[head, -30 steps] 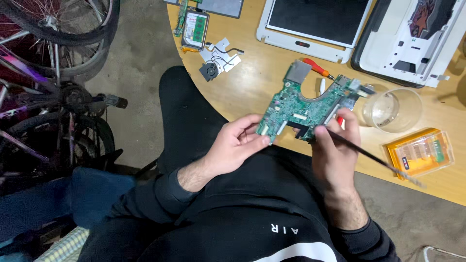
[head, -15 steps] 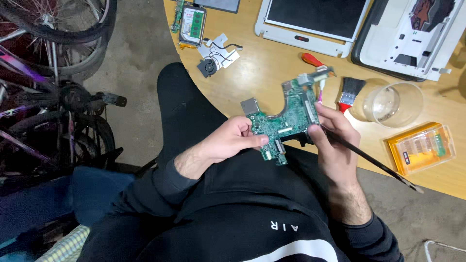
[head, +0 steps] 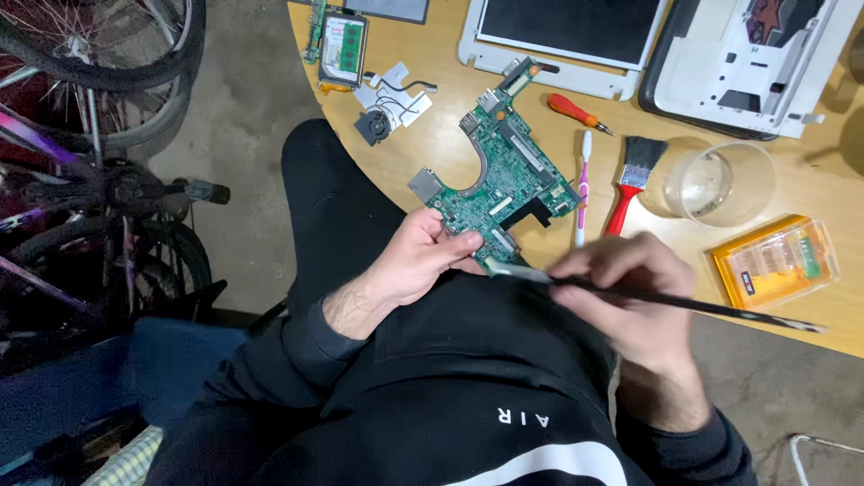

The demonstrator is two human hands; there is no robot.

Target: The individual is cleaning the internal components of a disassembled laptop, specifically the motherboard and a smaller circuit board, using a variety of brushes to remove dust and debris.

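Hands at work on a stripped laptop: my left hand (head: 423, 261) pinches the near corner of the green circuit board (head: 504, 184), holding it tilted over the edge of the wooden counter (head: 432, 135), above my lap, while my right hand (head: 630, 288) is closed around a long, thin black brush (head: 684, 304), its pale tip laid against the board's lower edge beside my left fingertips. My right hand is blurred, so I cannot tell just how the fingers sit on the handle.

Judging by what lies around me, the teardown is done: the board is out of its case, a white laptop shell (head: 765, 54) and a screen panel (head: 567, 36) rest at the far side of the counter, and a small fan (head: 373, 126) and a smaller green memory card (head: 346, 49) lie apart. A red-handled screwdriver (head: 576, 111), a white toothbrush (head: 583, 184), a red-handled paintbrush (head: 630, 175), a clear plastic cup (head: 720, 184) and an orange bit case (head: 774, 261) sit just past the board. Cleaning looks to be midway, I would say; reassembly has not begun. Bicycle wheels (head: 99, 54) stand to my left.
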